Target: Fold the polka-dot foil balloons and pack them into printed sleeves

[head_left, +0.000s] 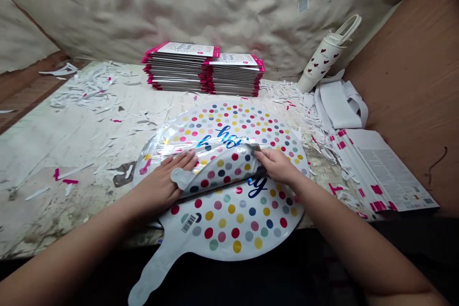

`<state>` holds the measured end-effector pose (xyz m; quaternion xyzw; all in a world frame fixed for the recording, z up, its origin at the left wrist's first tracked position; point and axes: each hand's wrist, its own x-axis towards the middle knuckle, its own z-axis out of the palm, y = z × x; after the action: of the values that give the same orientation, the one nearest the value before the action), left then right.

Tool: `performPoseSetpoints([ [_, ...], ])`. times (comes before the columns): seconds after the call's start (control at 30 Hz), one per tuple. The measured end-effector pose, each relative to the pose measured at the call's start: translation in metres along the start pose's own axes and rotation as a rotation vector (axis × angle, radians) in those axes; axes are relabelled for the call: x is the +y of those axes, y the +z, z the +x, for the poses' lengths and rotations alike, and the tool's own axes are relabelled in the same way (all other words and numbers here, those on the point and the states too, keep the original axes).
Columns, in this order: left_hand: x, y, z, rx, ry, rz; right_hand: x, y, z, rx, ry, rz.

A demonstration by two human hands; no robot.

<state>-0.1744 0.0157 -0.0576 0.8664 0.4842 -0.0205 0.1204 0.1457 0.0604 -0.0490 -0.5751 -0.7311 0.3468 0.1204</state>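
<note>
A flat, uninflated foil balloon point(229, 210), white with coloured dots and blue lettering, lies across the front of the worktable. Its tail with a barcode sticker hangs over the near edge. On top of it part of a dotted foil sheet is folded over, with a rounded pale tab at its left end. My left hand point(167, 181) lies flat, fingers stretched out, on the left of the foil beside that tab. At the right end of the fold, my right hand point(275, 163) pinches the edge of the foil balloon; its fingertips are partly hidden.
Two stacks of pink-and-white flat packets point(179, 69) stand at the back. A cream tumbler with hearts point(324, 60) leans at the back right. Curled white strips point(340, 105) and a printed card sleeve point(390, 172) lie along the right panel. Paper scraps point(93, 86) litter the table.
</note>
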Motion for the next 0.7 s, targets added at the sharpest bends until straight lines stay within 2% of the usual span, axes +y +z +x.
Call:
performPoseSetpoints([
  [0.07,-0.010,-0.011,-0.019,0.002,-0.053,-0.096,-0.010,0.001,0.018,0.012,0.103,-0.055],
  [0.1,-0.010,-0.017,-0.024,0.056,-0.130,-0.134,-0.014,0.002,0.027,0.010,0.128,-0.081],
  [0.17,0.002,-0.027,-0.026,0.286,-0.299,-0.142,-0.019,0.004,0.039,0.003,0.146,-0.119],
  [0.2,0.013,-0.028,-0.024,0.431,-0.324,-0.118,-0.020,0.005,0.043,0.002,0.154,-0.139],
  [0.23,0.026,-0.027,-0.021,0.547,-0.285,-0.074,-0.021,0.005,0.045,0.000,0.160,-0.159],
  [0.27,0.041,-0.022,-0.016,0.593,-0.158,-0.051,-0.022,0.005,0.046,-0.001,0.163,-0.179],
  [0.3,0.054,-0.015,-0.011,0.556,0.003,-0.035,-0.023,0.006,0.046,-0.002,0.164,-0.200],
  [0.33,0.067,-0.005,-0.007,0.450,0.091,-0.001,-0.025,0.006,0.045,0.001,0.163,-0.221],
  [0.37,0.076,0.005,-0.003,0.356,0.119,0.029,-0.027,0.007,0.042,0.010,0.163,-0.243],
  [0.43,0.087,0.025,0.001,0.215,0.092,0.068,-0.032,0.013,0.035,0.070,0.145,-0.293],
  [0.5,0.088,0.037,0.001,0.172,0.047,0.077,-0.037,0.023,0.028,0.143,0.053,-0.337],
  [0.53,0.087,0.040,0.000,0.171,0.040,0.078,-0.039,0.029,0.026,0.154,-0.049,-0.360],
  [0.6,0.084,0.041,-0.002,0.184,0.042,0.086,-0.038,0.038,0.024,0.097,-0.260,-0.403],
  [0.63,0.083,0.041,-0.003,0.185,0.043,0.091,-0.035,0.039,0.025,0.048,-0.309,-0.421],
  [0.7,0.082,0.038,-0.004,0.177,0.044,0.093,-0.028,0.036,0.025,-0.002,-0.239,-0.449],
])
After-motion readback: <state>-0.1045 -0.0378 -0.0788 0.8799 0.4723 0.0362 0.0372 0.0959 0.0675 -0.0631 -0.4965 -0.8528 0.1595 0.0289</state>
